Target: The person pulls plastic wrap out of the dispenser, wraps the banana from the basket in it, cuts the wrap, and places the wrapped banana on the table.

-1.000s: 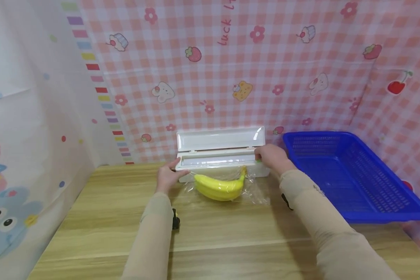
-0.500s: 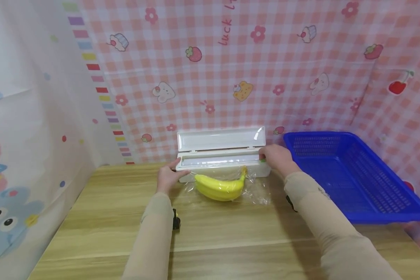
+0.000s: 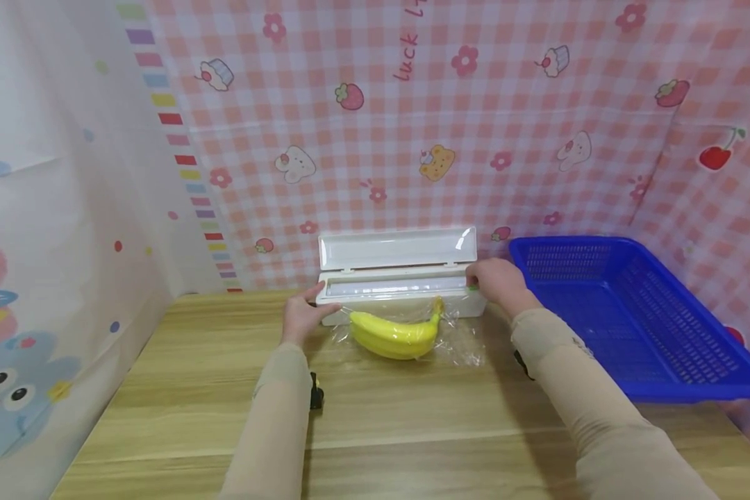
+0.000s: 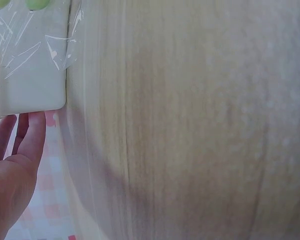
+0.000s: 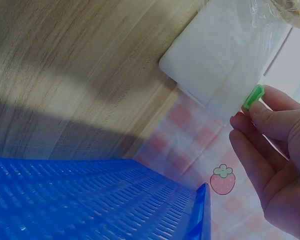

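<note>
A long white box [image 3: 406,305] stands at the table's back, its lid [image 3: 397,249] raised, a pale roll [image 3: 396,285] inside. Before it lies a yellow banana [image 3: 395,338] under clear film [image 3: 467,342]. At the box's left end, my left hand [image 3: 300,318] grips it between thumb and fingers; the left wrist view shows fingers against the end of the box [image 4: 32,85]. My right hand [image 3: 498,283] is at the right end; in the right wrist view its thumb and forefinger pinch a small green piece [image 5: 254,97] on the box's edge.
A blue plastic basket [image 3: 646,292] stands at the right, close to my right forearm. A pink checked cloth with printed figures hangs behind the box, and a pale printed cloth hangs at the left. The wooden table [image 3: 375,444] extends in front.
My right hand has moved a little to the right along the box, to its right end. The left hand keeps its grip, and the banana stays in place.
</note>
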`<action>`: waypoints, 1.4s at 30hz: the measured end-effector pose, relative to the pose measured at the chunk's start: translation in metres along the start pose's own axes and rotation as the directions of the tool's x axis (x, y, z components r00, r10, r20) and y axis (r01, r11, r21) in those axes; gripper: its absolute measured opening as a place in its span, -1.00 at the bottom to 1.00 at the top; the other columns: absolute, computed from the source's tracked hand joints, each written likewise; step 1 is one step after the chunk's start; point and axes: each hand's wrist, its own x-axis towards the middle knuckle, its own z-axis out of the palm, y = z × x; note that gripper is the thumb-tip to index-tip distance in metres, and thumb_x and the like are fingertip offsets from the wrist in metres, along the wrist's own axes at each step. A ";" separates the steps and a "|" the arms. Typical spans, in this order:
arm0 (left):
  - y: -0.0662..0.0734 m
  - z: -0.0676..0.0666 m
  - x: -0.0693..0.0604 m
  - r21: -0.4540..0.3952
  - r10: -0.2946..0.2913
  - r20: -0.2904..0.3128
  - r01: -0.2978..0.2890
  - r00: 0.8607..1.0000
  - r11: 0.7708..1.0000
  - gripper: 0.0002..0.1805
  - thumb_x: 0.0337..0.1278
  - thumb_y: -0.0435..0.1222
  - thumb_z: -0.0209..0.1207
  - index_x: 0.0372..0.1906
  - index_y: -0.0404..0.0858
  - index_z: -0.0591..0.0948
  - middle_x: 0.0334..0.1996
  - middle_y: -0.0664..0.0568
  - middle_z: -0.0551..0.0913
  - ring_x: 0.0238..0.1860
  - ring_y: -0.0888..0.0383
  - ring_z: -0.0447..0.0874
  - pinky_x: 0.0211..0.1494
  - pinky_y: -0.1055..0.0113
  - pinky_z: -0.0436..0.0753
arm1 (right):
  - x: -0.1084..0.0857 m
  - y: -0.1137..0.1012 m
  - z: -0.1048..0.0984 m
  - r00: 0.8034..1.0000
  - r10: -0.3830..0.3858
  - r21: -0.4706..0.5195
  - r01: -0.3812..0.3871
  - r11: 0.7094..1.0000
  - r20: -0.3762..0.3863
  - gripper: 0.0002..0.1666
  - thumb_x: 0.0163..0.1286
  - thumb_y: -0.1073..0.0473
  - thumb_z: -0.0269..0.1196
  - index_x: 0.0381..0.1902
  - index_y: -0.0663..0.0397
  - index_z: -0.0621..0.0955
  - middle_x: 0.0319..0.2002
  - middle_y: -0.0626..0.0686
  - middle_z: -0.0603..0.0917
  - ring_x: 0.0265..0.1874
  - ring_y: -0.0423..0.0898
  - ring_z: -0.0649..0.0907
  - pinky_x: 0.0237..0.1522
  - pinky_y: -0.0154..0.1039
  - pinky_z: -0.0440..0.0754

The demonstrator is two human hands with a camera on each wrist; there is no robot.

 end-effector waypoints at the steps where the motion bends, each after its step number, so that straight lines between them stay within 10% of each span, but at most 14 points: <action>1: 0.000 0.000 0.000 -0.004 0.000 0.001 0.000 1.000 1.000 -0.28 -0.12 -0.30 0.53 0.27 -0.20 0.56 0.28 -0.17 0.50 0.18 0.00 0.55 0.16 0.21 0.62 | 0.000 0.000 0.000 1.000 -0.003 0.000 0.003 1.000 -0.001 -0.73 0.11 0.43 0.16 -0.46 -0.08 0.65 -0.42 -0.03 0.66 -0.37 0.03 0.61 -0.31 -0.01 0.60; 14: -0.002 0.001 -0.001 0.002 0.011 0.004 -0.011 1.000 1.000 -0.27 -0.11 -0.29 0.52 0.28 -0.22 0.55 0.29 -0.16 0.49 0.25 0.00 0.50 0.20 0.22 0.58 | -0.002 0.011 0.002 1.000 -0.009 -0.006 0.009 1.000 -0.005 -0.75 0.02 0.44 0.18 -0.54 -0.07 0.60 -0.46 -0.01 0.65 -0.42 0.04 0.59 -0.34 -0.01 0.59; 29: 0.002 0.002 -0.006 0.005 0.028 -0.011 -0.028 1.000 1.000 -0.29 -0.08 -0.31 0.51 0.29 -0.20 0.55 0.22 -0.19 0.56 -0.21 0.14 0.56 -0.32 0.53 0.56 | -0.006 0.013 -0.001 0.999 -0.032 0.028 0.032 0.999 -0.006 -0.77 0.12 0.43 0.20 -0.45 -0.02 0.65 -0.41 -0.01 0.68 -0.36 0.03 0.63 -0.23 0.03 0.62; 42: 0.002 0.002 -0.004 0.008 0.009 0.000 -0.009 1.000 1.000 -0.28 -0.06 -0.29 0.50 0.31 -0.16 0.54 0.30 -0.13 0.50 -0.03 0.10 0.55 -0.17 0.50 0.59 | -0.005 0.000 0.002 0.994 -0.104 0.046 0.103 0.994 0.020 -0.85 0.19 0.29 0.42 -0.26 0.06 0.70 -0.26 0.03 0.73 -0.23 0.04 0.67 -0.13 0.00 0.64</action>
